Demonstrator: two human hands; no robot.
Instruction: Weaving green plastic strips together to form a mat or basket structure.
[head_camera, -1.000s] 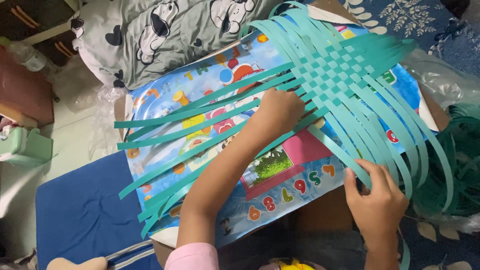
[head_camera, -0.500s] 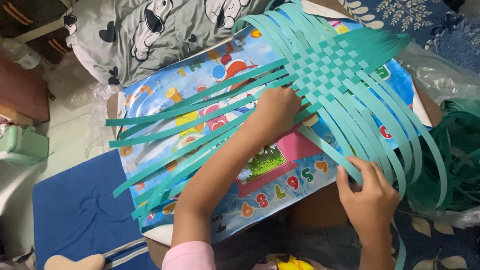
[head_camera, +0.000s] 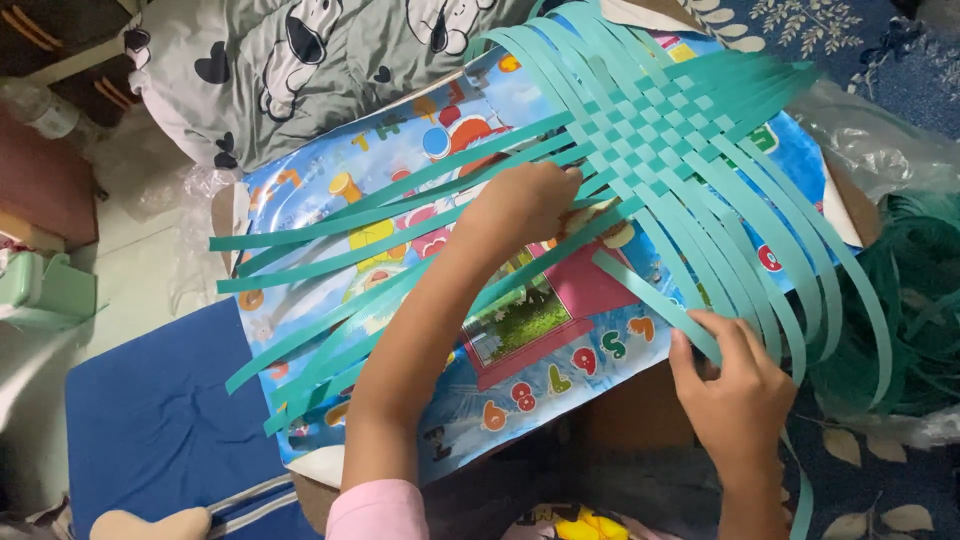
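Loose teal strip (head_camera: 650, 295) sits pinched in the right hand (head_camera: 735, 385) grip.

free: blue mat (head_camera: 150, 430) lower left | blocked: teal strips (head_camera: 700, 170) fan across colourful poster (head_camera: 540, 340)

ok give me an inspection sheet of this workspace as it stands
surface: colourful picture poster laid over cardboard, on a floor spot.
job's things: woven mat of teal paper strips, loose ends fanning left and right; one loose strip lies across the poster.
clutter: heap of teal strips at right; clear plastic bag.
grippers: left hand pressing at the weave's edge; right hand pinching the loose strip's end.
cables: nothing seen.
surroundings: grey patterned pillow, blue cushion, green box at left.
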